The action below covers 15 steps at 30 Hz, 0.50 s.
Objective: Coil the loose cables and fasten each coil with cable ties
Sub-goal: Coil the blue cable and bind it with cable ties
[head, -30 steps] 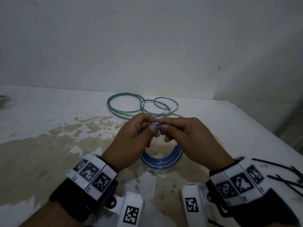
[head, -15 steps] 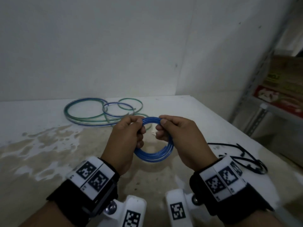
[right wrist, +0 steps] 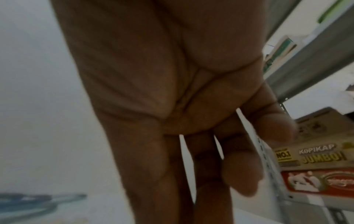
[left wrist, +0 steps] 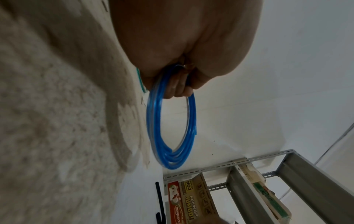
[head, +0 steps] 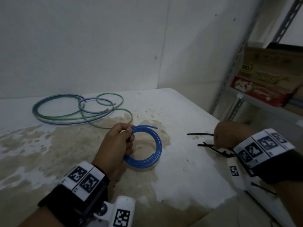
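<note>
My left hand point(head: 130, 136) grips a blue cable coil point(head: 147, 160) at its left side, holding it just above the stained white table point(head: 180, 112). The left wrist view shows my left hand's fingers point(left wrist: 180, 87) curled round the coil's point(left wrist: 153, 128) strands. My right hand point(head: 223, 136) is down on the black cable ties point(head: 199, 134) at the table's right. In the right wrist view my right hand's fingers point(right wrist: 201, 166) point down, mostly straight, with no tie visible between them. Loose green and blue cables point(head: 65, 115) lie uncoiled at the back left.
A grey metal shelf point(head: 236, 66) with cardboard cartons point(head: 265, 82) stands right of the table. The table's right edge runs close past the ties. More black ties point(head: 218, 151) lie under my right wrist. White walls close the back corner.
My right hand has let go of the blue coil and moved right to the cable ties. My left hand alone keeps the coil. The head view has swung right.
</note>
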### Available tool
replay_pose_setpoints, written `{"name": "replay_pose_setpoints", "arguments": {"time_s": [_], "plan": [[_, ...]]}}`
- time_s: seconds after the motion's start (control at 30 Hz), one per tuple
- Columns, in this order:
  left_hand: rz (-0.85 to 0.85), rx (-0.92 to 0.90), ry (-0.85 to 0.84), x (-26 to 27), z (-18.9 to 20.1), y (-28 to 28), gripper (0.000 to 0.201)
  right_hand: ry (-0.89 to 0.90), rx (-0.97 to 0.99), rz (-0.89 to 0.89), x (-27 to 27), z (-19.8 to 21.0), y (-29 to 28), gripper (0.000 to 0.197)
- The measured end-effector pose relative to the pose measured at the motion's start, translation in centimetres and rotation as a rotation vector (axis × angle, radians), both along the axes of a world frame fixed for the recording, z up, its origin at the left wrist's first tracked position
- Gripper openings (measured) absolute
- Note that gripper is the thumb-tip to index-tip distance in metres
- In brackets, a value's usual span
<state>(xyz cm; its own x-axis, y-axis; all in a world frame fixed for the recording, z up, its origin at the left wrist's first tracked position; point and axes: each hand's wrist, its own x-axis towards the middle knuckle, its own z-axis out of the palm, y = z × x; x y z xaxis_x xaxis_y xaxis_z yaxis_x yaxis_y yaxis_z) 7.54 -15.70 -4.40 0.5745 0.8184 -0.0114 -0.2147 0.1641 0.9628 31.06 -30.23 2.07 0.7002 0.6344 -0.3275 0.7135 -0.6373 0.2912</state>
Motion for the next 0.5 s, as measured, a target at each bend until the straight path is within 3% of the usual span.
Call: {"name": "replay_pose_setpoints", "arguments": {"time_s": [0.1, 0.23, 0.37, 0.5], "plan": [[-0.024, -0.025, -0.034, -0.2, -0.1, -0.2, 0.023, -0.089, -0.131, 0.015, 0.8, -1.3, -0.8, 0.031], [-0.023, -0.049, -0.089, -0.7, -0.2, -0.4, 0.025, -0.157, -0.165, 0.085, -0.3, -1.2, -0.8, 0.013], [-0.016, -0.069, -0.112, -1.1, -0.3, -0.2, 0.024, -0.145, -0.200, 0.101, -0.3, -1.7, -0.6, 0.027], [0.020, -0.061, -0.098, -1.4, -0.3, 0.4, 0.023, -0.119, -0.154, 0.111, -0.3, -0.7, 0.1, 0.016]]}}
